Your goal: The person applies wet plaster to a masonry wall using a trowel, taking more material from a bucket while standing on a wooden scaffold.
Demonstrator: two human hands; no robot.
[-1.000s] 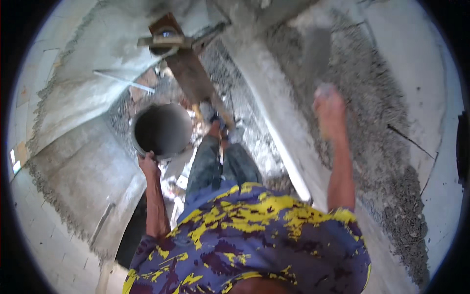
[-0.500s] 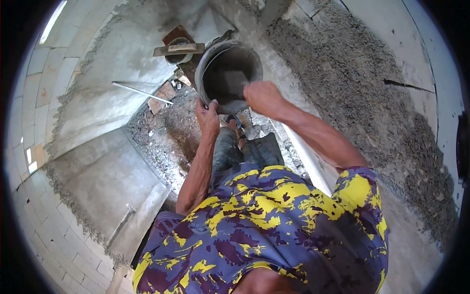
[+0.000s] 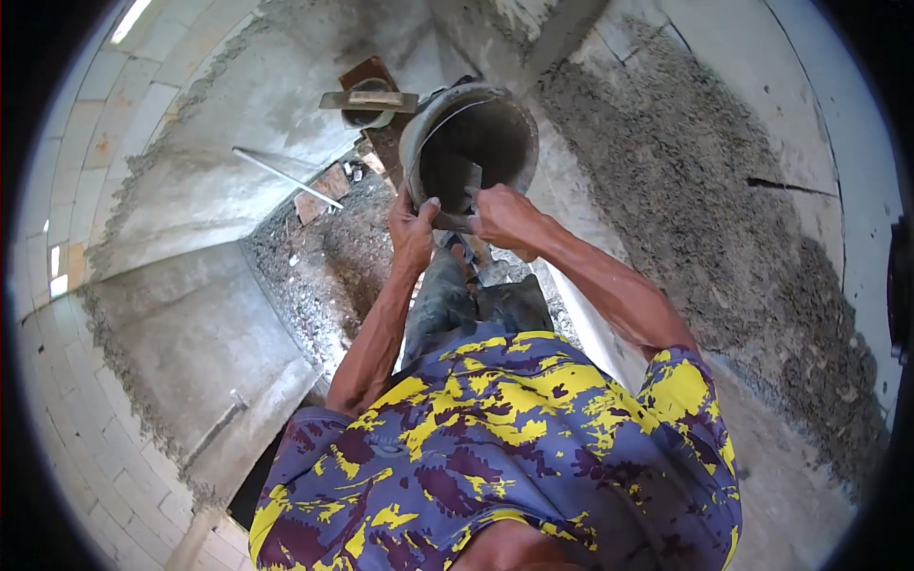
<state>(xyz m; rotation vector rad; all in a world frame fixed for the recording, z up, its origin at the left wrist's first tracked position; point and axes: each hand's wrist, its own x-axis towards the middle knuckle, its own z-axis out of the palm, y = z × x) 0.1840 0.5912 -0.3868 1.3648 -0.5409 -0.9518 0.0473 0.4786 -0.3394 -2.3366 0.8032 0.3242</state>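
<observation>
A dark, mortar-stained bucket (image 3: 522,124) with a thin wire handle (image 3: 447,118) tilts so that its mouth faces me. My left hand (image 3: 413,228) is closed on the near left part of its rim, thumb on top. At the near right rim, my right hand (image 3: 506,217) is closed round a trowel (image 3: 466,179), whose grey blade reaches inside the bucket. The trowel's handle is mostly hidden in my fist. Dark shadow inside the bucket hides how much it contains.
Left of the bucket, a plastering float (image 3: 379,100) lies across a small round container. A pale rod (image 3: 286,178) leans near a broken brick (image 3: 322,194) on rubble-strewn ground. Rough wet-looking mortar (image 3: 705,190) covers the wall on the right; smoother grey plaster (image 3: 190,324) is at left.
My right hand has turned and moved slightly lower, and the trowel blade now stands more edge-on inside the bucket. The bucket sits a little farther right in view; my left hand keeps its hold.
</observation>
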